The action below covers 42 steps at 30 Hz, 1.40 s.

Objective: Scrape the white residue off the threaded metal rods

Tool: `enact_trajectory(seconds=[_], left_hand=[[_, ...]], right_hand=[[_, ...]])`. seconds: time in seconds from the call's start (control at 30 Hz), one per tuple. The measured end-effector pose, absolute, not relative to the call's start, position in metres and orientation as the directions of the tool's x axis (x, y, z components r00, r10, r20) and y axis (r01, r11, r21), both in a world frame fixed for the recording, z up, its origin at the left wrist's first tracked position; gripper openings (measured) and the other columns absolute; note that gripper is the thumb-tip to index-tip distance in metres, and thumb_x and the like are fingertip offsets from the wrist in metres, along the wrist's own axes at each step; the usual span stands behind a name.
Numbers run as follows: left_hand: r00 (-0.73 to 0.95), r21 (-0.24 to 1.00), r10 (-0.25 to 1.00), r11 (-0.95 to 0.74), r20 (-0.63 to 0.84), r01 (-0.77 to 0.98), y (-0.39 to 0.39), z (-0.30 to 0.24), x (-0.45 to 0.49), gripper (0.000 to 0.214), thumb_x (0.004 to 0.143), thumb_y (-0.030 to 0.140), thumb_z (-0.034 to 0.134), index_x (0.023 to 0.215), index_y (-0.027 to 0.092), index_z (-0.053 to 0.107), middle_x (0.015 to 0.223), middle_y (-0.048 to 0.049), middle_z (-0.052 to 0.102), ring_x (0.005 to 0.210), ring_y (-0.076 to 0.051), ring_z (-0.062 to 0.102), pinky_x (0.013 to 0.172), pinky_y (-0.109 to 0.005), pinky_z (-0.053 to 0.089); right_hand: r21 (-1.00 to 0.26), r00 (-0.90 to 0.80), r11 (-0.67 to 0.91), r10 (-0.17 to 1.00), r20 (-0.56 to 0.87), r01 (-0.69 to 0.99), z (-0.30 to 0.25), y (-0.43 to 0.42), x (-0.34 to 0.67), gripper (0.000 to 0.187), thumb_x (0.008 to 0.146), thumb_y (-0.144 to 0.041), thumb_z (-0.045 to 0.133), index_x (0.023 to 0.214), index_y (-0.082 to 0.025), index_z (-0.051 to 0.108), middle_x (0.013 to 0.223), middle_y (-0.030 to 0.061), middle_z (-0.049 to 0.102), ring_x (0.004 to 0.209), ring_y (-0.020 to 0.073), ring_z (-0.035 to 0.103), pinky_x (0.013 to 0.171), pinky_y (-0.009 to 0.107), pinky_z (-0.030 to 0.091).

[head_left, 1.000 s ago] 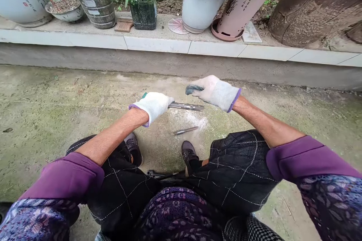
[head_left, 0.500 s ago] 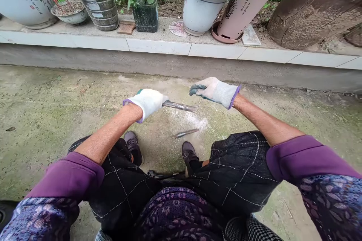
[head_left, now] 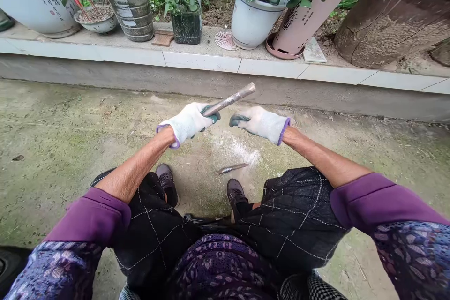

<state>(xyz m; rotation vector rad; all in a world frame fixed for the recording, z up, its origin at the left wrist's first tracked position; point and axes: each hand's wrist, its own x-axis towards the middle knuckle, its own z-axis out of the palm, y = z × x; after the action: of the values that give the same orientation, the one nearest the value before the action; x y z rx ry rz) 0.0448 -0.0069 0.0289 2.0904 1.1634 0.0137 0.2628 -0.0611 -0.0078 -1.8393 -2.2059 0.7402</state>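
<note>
My left hand [head_left: 189, 122], in a white glove, grips a grey metal rod [head_left: 232, 98] by its lower end; the rod tilts up and to the right. My right hand [head_left: 258, 123], also gloved, hovers just right of the left hand with its fingers curled loosely and nothing visible in it. A second, thinner metal piece [head_left: 232, 168] lies on the concrete ground below, beside a patch of white dust [head_left: 246, 152]. I sit with my knees apart, my shoes on either side of that spot.
A raised tiled ledge [head_left: 200, 61] runs across the back, holding several plant pots, among them a white pot [head_left: 251, 21] and a dark square pot [head_left: 186, 26]. A big brown tub [head_left: 393, 14] stands at the right. Mossy concrete floor spreads left and right.
My left hand has tipped the rod from level to pointing up and right. My right hand has drawn back from the rod's end and sunk slightly.
</note>
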Motion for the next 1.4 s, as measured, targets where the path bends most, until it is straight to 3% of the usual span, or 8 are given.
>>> enact_trajectory(seconds=[0.13,0.3,0.53,0.73,0.97,1.1,1.23,1.4], left_hand=[[0.536,0.404,0.812,-0.421,-0.231,0.812,0.018,0.010,0.041,0.030,0.086,0.035,0.053,0.100,0.016,0.072,0.065,-0.0023,0.061,0.057,-0.013,0.053,0.058,-0.026,0.041],[0.500,0.126,0.845,-0.484,-0.189,0.866,0.039,-0.009,0.040,0.035,0.088,0.035,0.047,0.108,0.020,0.071,0.086,-0.0091,0.072,0.079,-0.021,0.066,0.072,-0.030,0.047],[0.486,-0.067,0.848,-0.509,-0.213,0.858,0.038,-0.008,0.039,0.036,0.090,0.023,0.042,0.114,0.020,0.069,0.093,-0.0139,0.072,0.090,-0.028,0.070,0.077,-0.037,0.052],[0.514,-0.187,0.804,-0.577,-0.299,0.795,0.032,-0.009,0.039,0.034,0.089,0.017,0.045,0.112,0.016,0.070,0.091,-0.0157,0.071,0.094,-0.030,0.069,0.080,-0.038,0.052],[0.680,-0.072,0.562,-0.793,-0.471,0.605,-0.002,-0.006,0.059,0.038,0.089,0.019,0.044,0.119,0.023,0.067,0.081,-0.0100,0.070,0.082,-0.025,0.068,0.075,-0.035,0.049],[0.715,0.117,0.595,-0.733,-0.367,0.670,-0.002,0.010,0.053,0.035,0.090,0.031,0.045,0.113,0.025,0.070,0.080,-0.0052,0.070,0.072,-0.019,0.064,0.069,-0.030,0.046],[0.651,0.303,0.726,-0.583,-0.224,0.754,0.009,0.019,0.040,0.037,0.089,0.038,0.046,0.112,0.023,0.071,0.083,-0.0036,0.071,0.070,-0.015,0.060,0.067,-0.027,0.043],[0.539,0.189,0.819,-0.507,-0.199,0.841,0.034,0.006,0.032,0.033,0.087,0.035,0.050,0.107,0.024,0.073,0.078,-0.0059,0.070,0.072,-0.019,0.061,0.068,-0.029,0.045]], right_hand=[[-0.409,-0.290,0.183,0.932,-0.216,0.894,0.007,-0.079,0.235,0.026,0.090,-0.022,0.049,0.098,-0.020,0.074,0.092,0.0057,0.074,0.078,0.0177,0.063,0.070,0.029,0.042],[-0.427,-0.327,0.235,0.932,-0.156,0.873,0.023,-0.092,0.228,0.021,0.088,-0.023,0.052,0.091,-0.019,0.073,0.084,0.0043,0.072,0.074,0.0160,0.060,0.066,0.027,0.039],[-0.706,-0.276,0.036,0.934,-0.229,0.708,0.025,-0.097,0.235,0.028,0.090,-0.027,0.045,0.097,-0.018,0.071,0.069,-0.0006,0.064,0.051,0.0092,0.050,0.051,0.023,0.038],[-0.615,-0.245,0.175,0.969,-0.031,0.769,0.035,-0.086,0.244,0.029,0.087,-0.024,0.046,0.092,-0.019,0.074,0.086,0.0031,0.072,0.076,0.0156,0.060,0.071,0.028,0.045],[-0.407,-0.089,0.064,0.995,-0.042,0.911,0.003,-0.035,0.285,0.031,0.087,-0.023,0.047,0.098,-0.017,0.075,0.089,0.0053,0.073,0.078,0.0185,0.061,0.073,0.030,0.045],[-0.414,-0.145,0.078,0.980,-0.134,0.907,-0.025,-0.025,0.289,0.028,0.087,-0.021,0.049,0.097,-0.021,0.076,0.094,0.0041,0.074,0.082,0.0175,0.063,0.074,0.028,0.046],[-0.405,-0.170,0.065,0.959,-0.227,0.912,-0.030,-0.041,0.268,0.028,0.089,-0.024,0.048,0.099,-0.020,0.074,0.089,0.0042,0.073,0.073,0.0155,0.061,0.066,0.027,0.044],[-0.373,-0.268,0.165,0.932,-0.243,0.913,-0.012,-0.072,0.229,0.028,0.091,-0.026,0.046,0.098,-0.020,0.072,0.090,0.0060,0.073,0.075,0.0160,0.061,0.066,0.027,0.040]])
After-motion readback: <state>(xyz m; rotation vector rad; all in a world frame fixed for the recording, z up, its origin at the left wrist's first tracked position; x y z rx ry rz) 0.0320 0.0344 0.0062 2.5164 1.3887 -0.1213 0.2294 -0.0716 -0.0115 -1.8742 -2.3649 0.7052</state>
